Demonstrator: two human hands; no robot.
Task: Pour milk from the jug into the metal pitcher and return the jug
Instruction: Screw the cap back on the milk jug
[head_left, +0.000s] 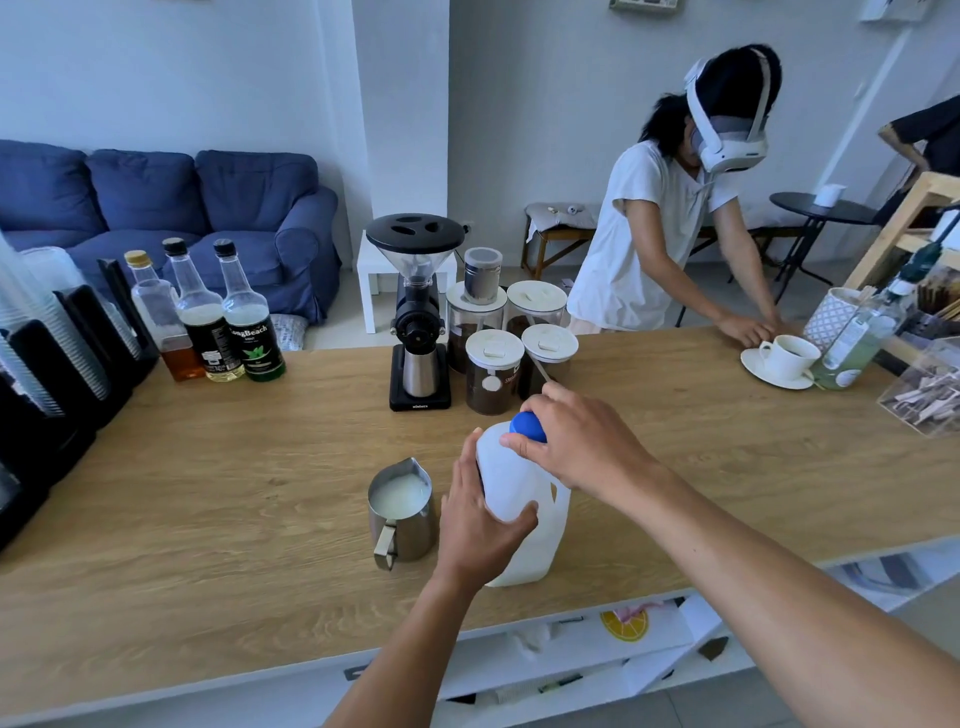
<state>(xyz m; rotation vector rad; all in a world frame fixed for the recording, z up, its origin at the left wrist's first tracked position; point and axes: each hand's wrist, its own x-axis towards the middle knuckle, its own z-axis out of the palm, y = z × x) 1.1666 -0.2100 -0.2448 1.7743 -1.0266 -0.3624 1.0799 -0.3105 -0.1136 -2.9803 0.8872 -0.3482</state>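
Observation:
A white plastic milk jug (524, 551) stands upright on the wooden counter (208, 493), near its front edge. My left hand (480, 525) wraps around the jug's body from the left. My right hand (582, 441) has its fingers closed around the blue cap (527, 427) on the jug's neck. Just left of the jug stands the metal pitcher (401, 512), upright, with milk in it and its handle facing me.
Behind the jug are a coffee grinder (418, 312) and several lidded jars of coffee (491, 371). Three syrup bottles (249, 317) stand at back left, black cup holders (62, 364) at far left. A cup on a saucer (784, 358) and a person leaning on the counter are at back right.

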